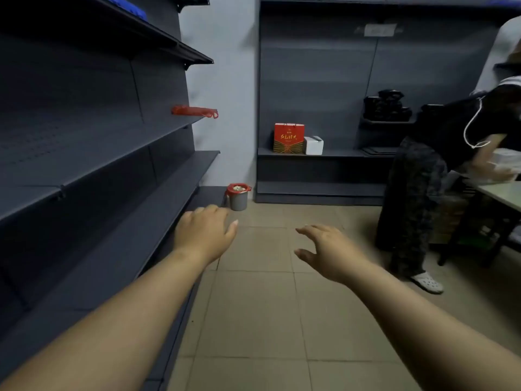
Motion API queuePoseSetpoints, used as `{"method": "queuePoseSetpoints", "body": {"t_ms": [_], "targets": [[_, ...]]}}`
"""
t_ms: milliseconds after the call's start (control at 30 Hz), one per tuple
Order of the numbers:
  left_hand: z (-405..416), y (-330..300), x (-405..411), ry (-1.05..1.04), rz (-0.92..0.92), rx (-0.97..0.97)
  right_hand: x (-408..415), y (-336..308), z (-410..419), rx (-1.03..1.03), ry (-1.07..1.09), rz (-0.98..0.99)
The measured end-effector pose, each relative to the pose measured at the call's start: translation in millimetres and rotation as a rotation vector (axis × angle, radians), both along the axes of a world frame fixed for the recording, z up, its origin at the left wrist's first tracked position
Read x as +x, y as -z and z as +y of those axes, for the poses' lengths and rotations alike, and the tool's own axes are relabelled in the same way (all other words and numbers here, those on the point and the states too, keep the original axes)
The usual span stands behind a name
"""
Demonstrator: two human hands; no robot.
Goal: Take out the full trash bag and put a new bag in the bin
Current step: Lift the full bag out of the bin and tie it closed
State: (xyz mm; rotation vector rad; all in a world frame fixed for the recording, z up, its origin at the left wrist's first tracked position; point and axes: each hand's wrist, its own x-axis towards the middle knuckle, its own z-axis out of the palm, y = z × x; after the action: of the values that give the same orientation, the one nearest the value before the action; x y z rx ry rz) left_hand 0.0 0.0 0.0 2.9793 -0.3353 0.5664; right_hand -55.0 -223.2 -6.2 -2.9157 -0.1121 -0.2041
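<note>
A small grey bin [238, 200] stands on the floor in the far corner, lined with a red trash bag [239, 189] whose rim folds over the top; pale rubbish fills it. A flat red bag [194, 111] lies on the left shelf at mid height. My left hand [205, 232] reaches forward, fingers relaxed and empty, a short way in front of the bin. My right hand [327, 251] is held out to its right, fingers spread, holding nothing.
Dark grey shelving [112, 153] runs along the left and another unit covers the back wall, holding a red gift bag [288, 138] and a white box [313, 145]. A person [417, 193] bends over a table [501, 194] at the right. Tiled floor lies between.
</note>
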Motion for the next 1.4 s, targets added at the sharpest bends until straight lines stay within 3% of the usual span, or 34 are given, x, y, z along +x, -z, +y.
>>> {"method": "queuePoseSetpoints", "body": {"t_ms": [300,600,967,1267,1400], "targets": [[37.9,19.7,152.5,-0.039,-0.005,0.0,172.5,15.9,44.7,0.015,0.174,0.056],[28.6,37.2,281.8,-0.023,0.042,-0.041,293.5,29.3,43.0,0.035,0.261,0.084],[-31.5,40.1,484.7,-0.065,0.004,-0.001,504.8,38.4,-11.9,0.099,0.205,0.108],[-75.9,20.0,645.1,-0.143,-0.039,0.011,683.6,6.6,-67.2,-0.095,0.126,0.055],[-81.2,19.0,701.1,-0.173,-0.039,0.008,742.9,0.4,-76.7,-0.089,0.093,0.042]]}}
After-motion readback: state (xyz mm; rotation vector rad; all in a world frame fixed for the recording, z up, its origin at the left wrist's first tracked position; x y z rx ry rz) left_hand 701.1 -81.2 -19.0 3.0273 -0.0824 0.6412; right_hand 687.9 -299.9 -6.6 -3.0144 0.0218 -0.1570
